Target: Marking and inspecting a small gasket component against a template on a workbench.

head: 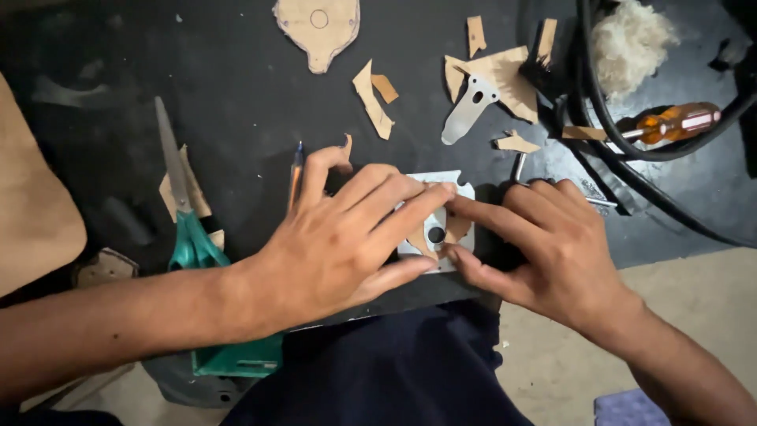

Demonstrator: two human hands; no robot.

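Observation:
My left hand lies flat over a small silvery metal plate with holes, pressing it onto the black work surface; a brown paper gasket piece shows on the plate between the fingers. My right hand comes in from the right, its index finger and thumb touching the plate's right edge and the paper piece. A pen lies just behind my left fingers. Most of the plate is hidden under my left hand.
Green-handled scissors lie left. Brown paper scraps, a cut gasket shape, a metal bracket, an orange-handled screwdriver, black cables and a tuft of cotton waste sit behind. A large brown sheet is at far left.

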